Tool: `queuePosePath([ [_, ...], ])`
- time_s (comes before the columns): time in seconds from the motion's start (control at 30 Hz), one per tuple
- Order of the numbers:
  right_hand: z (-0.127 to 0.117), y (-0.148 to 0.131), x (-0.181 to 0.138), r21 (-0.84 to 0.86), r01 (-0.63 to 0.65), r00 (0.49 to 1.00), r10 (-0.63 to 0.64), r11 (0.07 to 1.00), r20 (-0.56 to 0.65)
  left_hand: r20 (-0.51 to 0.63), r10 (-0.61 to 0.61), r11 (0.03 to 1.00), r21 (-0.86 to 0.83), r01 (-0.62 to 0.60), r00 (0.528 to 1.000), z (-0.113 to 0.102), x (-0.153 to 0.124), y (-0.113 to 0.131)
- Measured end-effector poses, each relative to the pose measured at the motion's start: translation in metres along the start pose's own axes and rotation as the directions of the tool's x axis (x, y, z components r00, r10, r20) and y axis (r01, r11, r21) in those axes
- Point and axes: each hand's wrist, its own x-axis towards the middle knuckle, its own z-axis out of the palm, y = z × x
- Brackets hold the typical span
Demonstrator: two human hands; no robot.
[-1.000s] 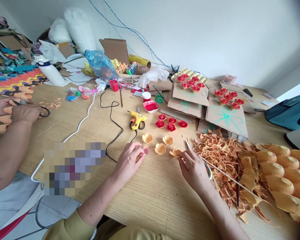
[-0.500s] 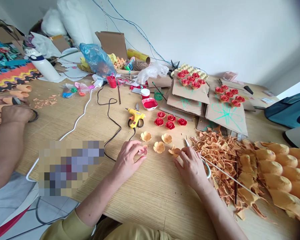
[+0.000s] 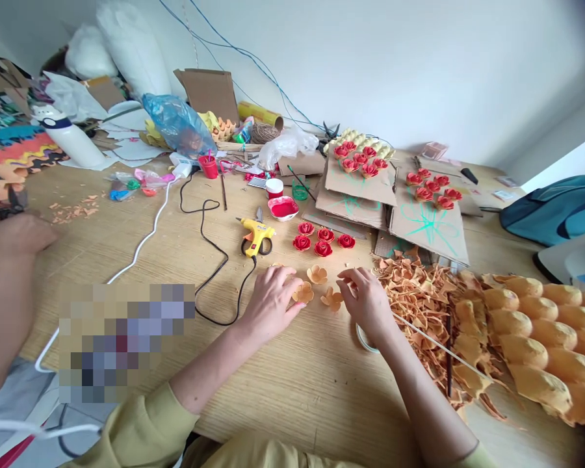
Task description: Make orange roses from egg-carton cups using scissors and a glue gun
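Note:
My left hand (image 3: 272,300) reaches over the wood table, thumb and fingers apart around the near-left edge of a plain orange flower cup (image 3: 304,293), which looks cut from egg carton. Another cup (image 3: 276,265) is mostly hidden behind its fingers. My right hand (image 3: 366,300) hovers with loosely bent fingers, and I see nothing held in them. Just left of its fingertips lie two more cups, one nearer (image 3: 331,299) and one farther (image 3: 316,274). Beneath the right wrist, scissors (image 3: 364,339) show only a pale handle loop.
Beyond the cups sit several red roses (image 3: 323,249), a yellow glue gun (image 3: 257,235) over dark-handled scissors, and a dish of red paint (image 3: 283,208). Orange scraps (image 3: 414,292) and egg cartons (image 3: 531,338) cover the right. A co-worker's hand (image 3: 17,234) works at far left.
My left hand has moved right, from the leftmost cup to the middle one. My right hand has come away from the nearer right cup. The whole view has shifted slightly.

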Motion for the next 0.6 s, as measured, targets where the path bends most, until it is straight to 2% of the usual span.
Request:
queuePosePath([
  [0.17,0.019,-0.005,0.029,-0.147,-0.067,0.994,0.079,0.987,0.079,0.072,-0.035,0.999,0.021,0.033,0.997,0.005,0.002,0.003],
  [0.33,0.032,-0.009,0.038,-0.179,-0.090,0.990,0.107,0.980,0.087,0.081,-0.009,1.000,0.021,0.007,0.997,0.013,0.004,0.004],
  [0.47,0.028,-0.010,0.038,-0.186,-0.095,0.992,0.108,0.978,0.061,0.058,-0.015,1.000,-0.009,0.016,0.998,0.021,0.004,0.004],
  [0.6,0.015,-0.010,0.033,-0.183,-0.094,0.994,0.101,0.979,0.028,0.037,-0.010,0.999,-0.032,0.011,0.999,0.016,0.001,0.006],
])
